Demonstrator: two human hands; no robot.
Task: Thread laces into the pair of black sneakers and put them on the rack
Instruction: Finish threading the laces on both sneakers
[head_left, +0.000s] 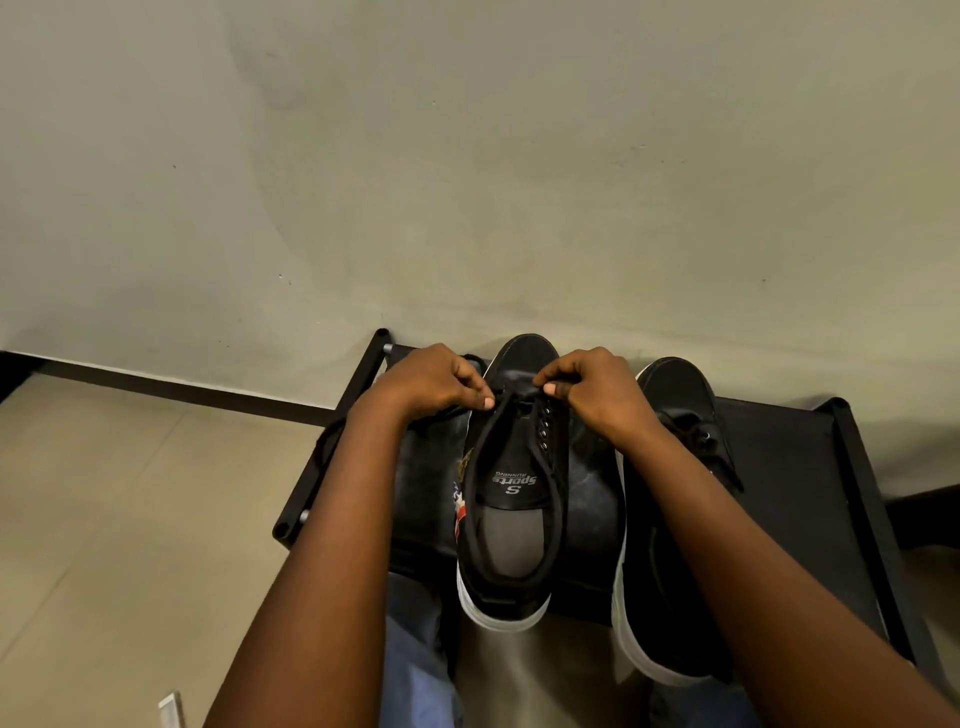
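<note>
Against the wall, on the rack (779, 447), I pinch the lace (511, 397) with left hand (431, 382) and right hand (597, 392) over the near sneaker (511, 499); I'd even both ends before crossing.

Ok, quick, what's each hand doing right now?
Left hand: fingers pinch the black lace near the sneaker toe.
Right hand: fingers pinch the same lace.
</note>
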